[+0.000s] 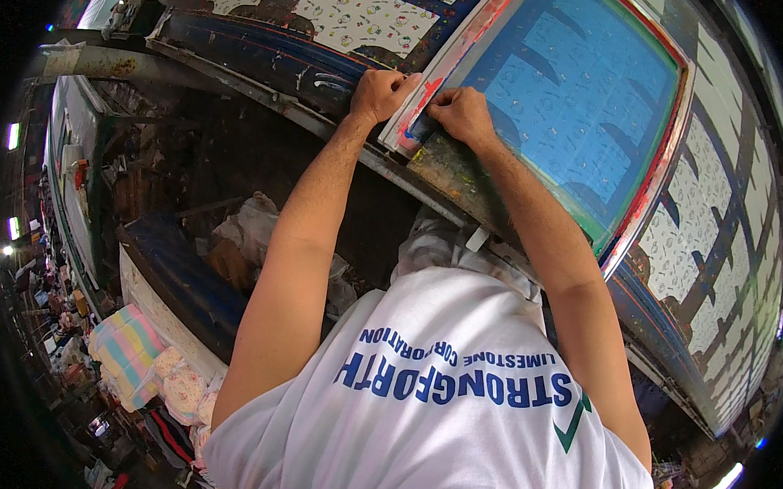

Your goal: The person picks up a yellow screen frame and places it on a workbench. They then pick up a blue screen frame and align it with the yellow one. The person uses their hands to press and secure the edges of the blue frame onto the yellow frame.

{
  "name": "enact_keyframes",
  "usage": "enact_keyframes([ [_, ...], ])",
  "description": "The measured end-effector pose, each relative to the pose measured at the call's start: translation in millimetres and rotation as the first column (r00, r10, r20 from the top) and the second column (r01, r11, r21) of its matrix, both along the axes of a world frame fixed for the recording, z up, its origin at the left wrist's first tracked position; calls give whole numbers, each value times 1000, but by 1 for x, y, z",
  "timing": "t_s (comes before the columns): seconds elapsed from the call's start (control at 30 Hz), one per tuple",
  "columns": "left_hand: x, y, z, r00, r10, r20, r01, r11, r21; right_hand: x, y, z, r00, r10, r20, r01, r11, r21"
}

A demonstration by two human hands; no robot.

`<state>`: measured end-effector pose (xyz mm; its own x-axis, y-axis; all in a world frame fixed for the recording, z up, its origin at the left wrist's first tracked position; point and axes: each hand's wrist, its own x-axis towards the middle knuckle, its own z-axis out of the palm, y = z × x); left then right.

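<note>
A screen-printing frame (677,108) with blue mesh (581,95) lies on the long dark printing table. Its rim is pale and smeared with red paint; green shows along the inner border. My left hand (383,96) is closed against the outside of the frame's left bar, thumb side touching the rim. On the other side of that bar, my right hand (464,114) is closed with curled fingers, over the frame's near left corner. Whatever either hand pinches is hidden by the fingers. A paint-stained board (456,173) shows just below my right hand.
White printed fabric pieces (366,18) lie on the table left of the frame, and more printed pieces (685,214) to its right. A metal rail (327,130) runs along the table's near edge. Folded pastel cloth (129,351) and crumpled plastic (251,225) sit lower left.
</note>
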<state>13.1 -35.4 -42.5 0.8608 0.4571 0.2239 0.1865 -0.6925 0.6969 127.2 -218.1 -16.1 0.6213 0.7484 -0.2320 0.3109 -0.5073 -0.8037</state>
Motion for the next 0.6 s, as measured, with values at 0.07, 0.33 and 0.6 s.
enact_keyframes([
  [0.07, 0, 0, 0, 1000, 4, -10, -4, 1000, 3, -3, 0, -2, 999, -11, 41, 10, 1000, 20],
  [0.33, 0, -1, 1, 1000, 4, 25, -4, 1000, -9, 0, -2, -6, 999, 41, 35, -42, 999, 24],
  [0.6, -1, 0, 0, 1000, 10, 7, -10, 1000, -2, 13, -5, -6, 974, 225, -31, -223, 973, 62],
])
